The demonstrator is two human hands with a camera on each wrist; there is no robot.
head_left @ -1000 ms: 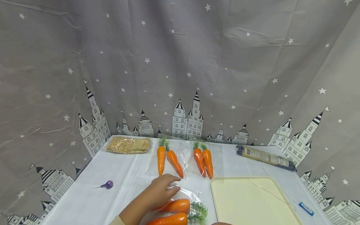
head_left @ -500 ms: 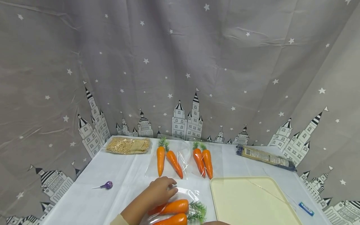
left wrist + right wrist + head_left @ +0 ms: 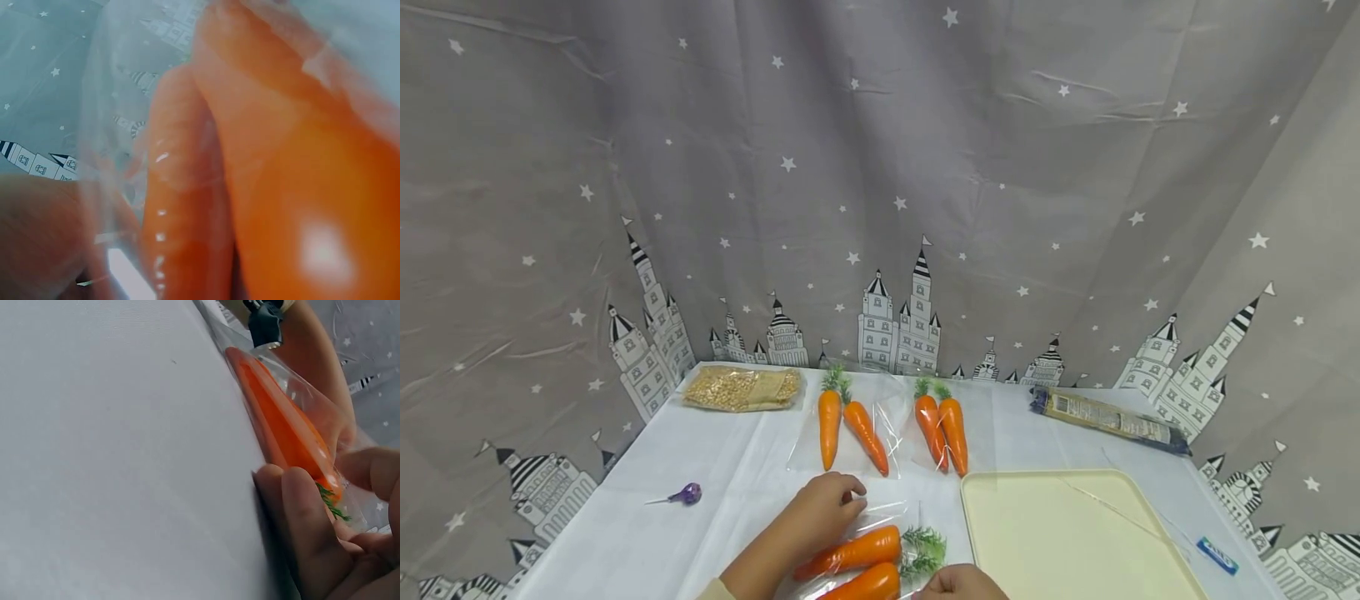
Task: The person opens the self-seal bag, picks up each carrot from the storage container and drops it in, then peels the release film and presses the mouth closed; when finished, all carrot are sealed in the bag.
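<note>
Curling fingers on bagged carrots

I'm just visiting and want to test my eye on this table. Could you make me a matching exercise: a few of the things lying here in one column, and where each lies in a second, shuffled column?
Things:
1. purple lollipop
2. bag of yellow grains
3. cream tray
4. long dark packet

Places:
A. far right, by the curtain
B. far left corner of the table
C. near right, in front of the person
D. alone at the left edge

Pairs: 1-D, 2-B, 3-C, 4-A
</note>
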